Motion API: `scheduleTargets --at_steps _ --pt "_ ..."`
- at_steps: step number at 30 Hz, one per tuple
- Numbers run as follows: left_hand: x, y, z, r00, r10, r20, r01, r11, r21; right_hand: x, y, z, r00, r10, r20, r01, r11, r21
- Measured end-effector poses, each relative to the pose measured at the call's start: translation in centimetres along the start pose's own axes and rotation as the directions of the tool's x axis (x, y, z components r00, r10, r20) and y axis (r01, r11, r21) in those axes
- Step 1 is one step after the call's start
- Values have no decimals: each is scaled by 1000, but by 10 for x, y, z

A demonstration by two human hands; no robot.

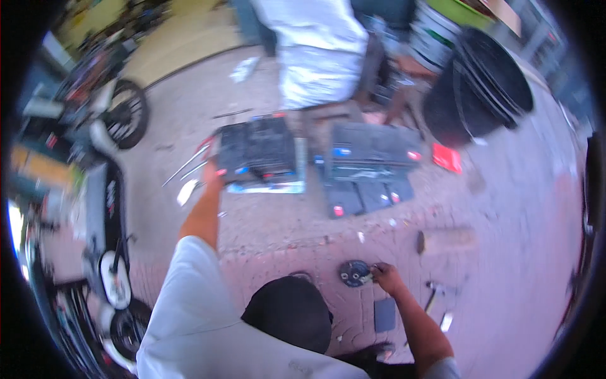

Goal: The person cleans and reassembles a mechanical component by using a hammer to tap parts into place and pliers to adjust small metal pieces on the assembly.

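My left hand (212, 170), blurred, reaches to the left side of a stack of black batteries (255, 145); its fingers are unclear. Red-handled metal tools (197, 158) lie just left of it. Low at the centre right, my right hand (384, 275) is closed at the edge of a round dark disc (350, 273) with holes; what exactly it grips is hard to make out. More batteries (369, 167) sit right of the first stack. Near my right forearm are a hammer (432, 297) and a dark flat rectangle (384, 316).
Scooters (107, 208) line the left side. A white sack (315, 57) stands at the back, with a large black bucket (473, 88) and white bucket (432, 35) to its right. A red packet (446, 158) and a short cylinder (445, 241) lie at the right.
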State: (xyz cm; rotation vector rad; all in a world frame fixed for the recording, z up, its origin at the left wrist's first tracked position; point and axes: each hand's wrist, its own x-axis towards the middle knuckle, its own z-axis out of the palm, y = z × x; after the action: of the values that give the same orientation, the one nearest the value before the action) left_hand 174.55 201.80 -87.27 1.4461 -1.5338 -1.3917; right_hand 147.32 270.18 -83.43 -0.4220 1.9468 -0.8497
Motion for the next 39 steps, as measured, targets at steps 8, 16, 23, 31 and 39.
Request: scheduleTargets --at_steps 8,16,23,31,39 --pt "120 -58 11 998 10 -57 -8 1000 25 -36 -19 10 981 140 -133 -163 970 -181" --pt "89 2 -132 833 545 -101 191 -112 975 -25 -41 16 825 -211 -525 10 933 -360" --pt "-287 51 -62 869 484 -103 -320 708 630 -52 -98 62 923 -370 -109 355 925 -133" --pt "-434 70 135 526 50 849 -439 871 221 -59 -100 149 973 -199 -116 230 799 556" --pt "-463 57 241 302 246 921 -874 457 165 -52 -69 8 740 288 -608 248 723 644"
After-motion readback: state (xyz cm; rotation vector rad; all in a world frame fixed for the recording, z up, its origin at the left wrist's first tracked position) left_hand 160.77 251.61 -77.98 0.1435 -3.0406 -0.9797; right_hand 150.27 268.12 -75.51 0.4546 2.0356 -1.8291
